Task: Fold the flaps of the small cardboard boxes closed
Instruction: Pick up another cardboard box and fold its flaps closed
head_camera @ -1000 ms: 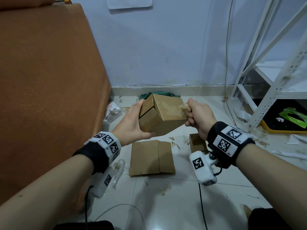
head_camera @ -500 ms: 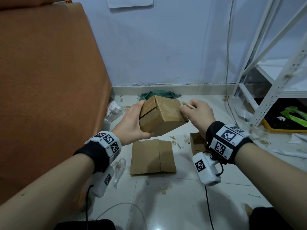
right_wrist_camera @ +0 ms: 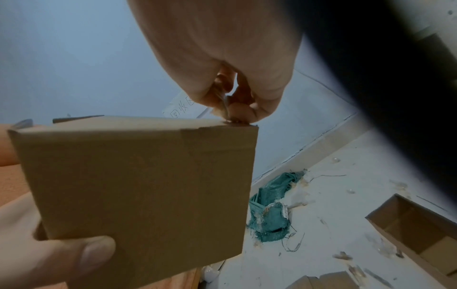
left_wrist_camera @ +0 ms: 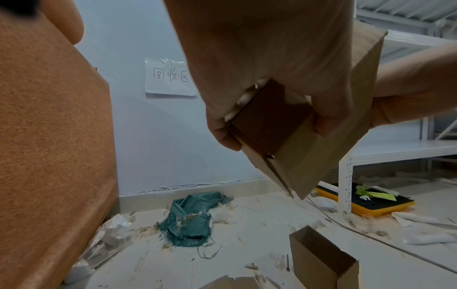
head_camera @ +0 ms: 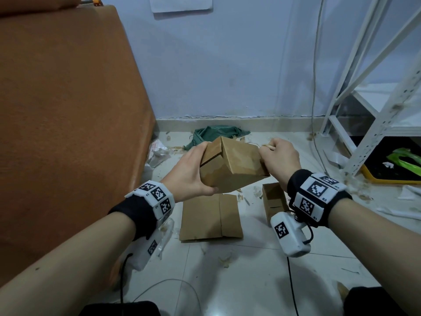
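I hold a small brown cardboard box (head_camera: 237, 165) tilted in the air above the floor. My left hand (head_camera: 193, 172) grips its left end, thumb underneath and fingers over the top; the flaps on that end lie folded in with a dark slit between them. In the left wrist view the left hand (left_wrist_camera: 259, 58) curls round the box (left_wrist_camera: 321, 148). My right hand (head_camera: 267, 149) sits at the box's upper right corner. The right wrist view shows the right hand (right_wrist_camera: 230, 109) pinching a thin pale strip (right_wrist_camera: 223, 103) right at the box (right_wrist_camera: 138, 185) corner.
A flattened cardboard piece (head_camera: 210, 216) lies on the tile floor below the box, and a small open box (head_camera: 273, 199) stands to its right. A green cloth (head_camera: 211, 135) lies by the wall. An orange upholstered block (head_camera: 68, 110) stands left, a white metal rack (head_camera: 387, 99) right.
My right hand has shifted from the box's right end up to its top right corner, still pinched. The left hand keeps its grip and the box has barely moved.
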{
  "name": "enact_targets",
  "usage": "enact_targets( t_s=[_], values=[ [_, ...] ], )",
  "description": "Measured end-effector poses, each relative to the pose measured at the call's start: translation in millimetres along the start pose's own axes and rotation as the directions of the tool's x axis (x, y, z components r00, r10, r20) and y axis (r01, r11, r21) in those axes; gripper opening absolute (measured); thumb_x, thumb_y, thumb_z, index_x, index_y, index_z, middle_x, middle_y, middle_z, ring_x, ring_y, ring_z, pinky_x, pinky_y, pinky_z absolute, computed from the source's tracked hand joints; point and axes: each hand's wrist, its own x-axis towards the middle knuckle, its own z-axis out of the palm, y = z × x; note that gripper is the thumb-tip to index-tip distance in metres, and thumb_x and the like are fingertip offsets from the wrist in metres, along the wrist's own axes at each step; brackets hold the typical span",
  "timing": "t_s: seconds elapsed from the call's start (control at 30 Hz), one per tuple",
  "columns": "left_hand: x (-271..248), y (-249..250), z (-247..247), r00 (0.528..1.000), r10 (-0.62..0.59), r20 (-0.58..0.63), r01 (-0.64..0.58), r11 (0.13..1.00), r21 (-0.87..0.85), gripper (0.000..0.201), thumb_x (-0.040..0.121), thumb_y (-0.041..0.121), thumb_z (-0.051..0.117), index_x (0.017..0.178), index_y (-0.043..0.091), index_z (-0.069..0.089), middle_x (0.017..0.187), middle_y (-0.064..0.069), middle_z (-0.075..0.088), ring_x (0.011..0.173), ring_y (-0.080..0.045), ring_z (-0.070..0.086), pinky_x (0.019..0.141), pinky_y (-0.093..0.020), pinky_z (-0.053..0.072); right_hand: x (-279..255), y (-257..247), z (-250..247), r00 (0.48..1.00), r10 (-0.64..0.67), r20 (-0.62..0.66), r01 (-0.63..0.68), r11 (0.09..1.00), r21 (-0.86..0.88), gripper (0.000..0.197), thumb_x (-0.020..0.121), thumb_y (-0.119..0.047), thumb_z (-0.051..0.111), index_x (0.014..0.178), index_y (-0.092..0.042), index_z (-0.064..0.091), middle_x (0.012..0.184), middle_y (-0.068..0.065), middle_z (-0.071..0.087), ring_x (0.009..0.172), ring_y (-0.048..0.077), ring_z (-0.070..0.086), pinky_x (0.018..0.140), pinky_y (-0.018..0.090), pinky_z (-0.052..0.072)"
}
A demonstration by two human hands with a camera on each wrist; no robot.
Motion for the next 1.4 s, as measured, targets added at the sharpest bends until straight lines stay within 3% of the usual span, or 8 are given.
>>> enact_targets(
  t_s=[0.4,0.57,0.7,0.87,1.0,1.17,1.3,1.4],
  values=[
    [1,-13,1,1.000,-0.012,0.008,0.012,0.997,0.076,0.104,0.056,0.052,0.084,0.142,0.026,0.031,0.125,0.003,0.045,0.116,-0.018,0.041,0.102,-0.043,0.039,-11,-21,21,0.966,-0.097,0.240,0.042,0.974,0.221,0.023,0.089,-0.033,0.063,0.102,-0.022,0.048,0.094,0.006,0.060,0.077,0.019,0.055,0.066,0.038,0.049],
    [1,-16,1,0.998,-0.049,0.047,0.045,0.996,0.079,0.109,0.050,0.061,0.077,0.142,0.027,0.028,0.127,0.003,0.043,0.119,-0.020,0.040,0.103,-0.046,0.040,-9,-18,15,0.974,-0.142,0.176,0.091,0.958,0.271,0.016,0.087,-0.011,0.070,0.083,-0.015,0.055,0.085,0.004,0.061,0.080,0.020,0.058,0.078,0.039,0.052],
    [1,-15,4,0.996,-0.059,0.066,0.052,0.993,0.103,0.110,0.054,0.055,0.083,0.143,0.028,0.025,0.129,0.002,0.042,0.119,-0.021,0.039,0.102,-0.045,0.040,-8,-17,14,0.983,-0.132,0.124,0.093,0.954,0.284,0.023,0.080,-0.019,0.080,0.067,-0.016,0.060,0.074,-0.001,0.065,0.076,0.017,0.060,0.075,0.035,0.051],
    [1,-18,2,0.993,-0.076,0.087,0.066,0.991,0.119,0.111,0.054,0.054,0.082,0.144,0.026,0.023,0.129,0.002,0.042,0.119,-0.022,0.039,0.103,-0.046,0.040,-15,-20,14,0.959,-0.117,0.258,0.051,0.967,0.249,0.042,0.096,-0.042,0.057,0.077,-0.008,0.072,0.069,0.000,0.066,0.058,0.009,0.057,0.056,0.020,0.046],
    [0,-21,0,0.992,-0.081,0.101,0.068,0.990,0.126,0.110,0.055,0.053,0.082,0.145,0.027,0.024,0.130,0.002,0.042,0.119,-0.021,0.039,0.102,-0.046,0.041,-15,-19,21,0.950,-0.126,0.284,0.099,0.989,0.108,0.059,0.101,-0.048,0.041,0.096,0.005,0.068,0.074,0.007,0.055,0.065,0.018,0.049,0.065,0.032,0.043],
    [0,-21,2,0.990,-0.078,0.121,0.062,0.989,0.135,0.107,0.054,0.055,0.082,0.142,0.029,0.026,0.124,0.004,0.042,0.114,-0.020,0.041,0.099,-0.045,0.043,-12,-18,22,0.962,-0.148,0.230,0.112,0.980,0.163,0.027,0.096,-0.026,0.061,0.119,-0.013,0.057,0.084,0.004,0.067,0.069,0.013,0.062,0.069,0.031,0.054],
    [0,-22,3,0.988,-0.086,0.130,0.068,0.989,0.135,0.108,0.053,0.057,0.081,0.142,0.031,0.025,0.125,0.006,0.042,0.116,-0.019,0.041,0.100,-0.045,0.043,-12,-20,19,0.979,-0.095,0.178,0.042,0.958,0.284,0.003,0.094,-0.008,0.061,0.094,-0.007,0.058,0.080,0.015,0.068,0.067,0.020,0.068,0.068,0.035,0.061],
    [0,-23,3,0.986,-0.095,0.134,0.076,0.987,0.140,0.111,0.054,0.056,0.082,0.144,0.030,0.023,0.126,0.006,0.042,0.117,-0.019,0.040,0.101,-0.044,0.043,-11,-21,19,0.983,-0.109,0.146,0.073,0.969,0.236,0.009,0.093,-0.005,0.058,0.089,-0.013,0.058,0.079,0.011,0.067,0.068,0.019,0.066,0.064,0.029,0.057]
  ],
)
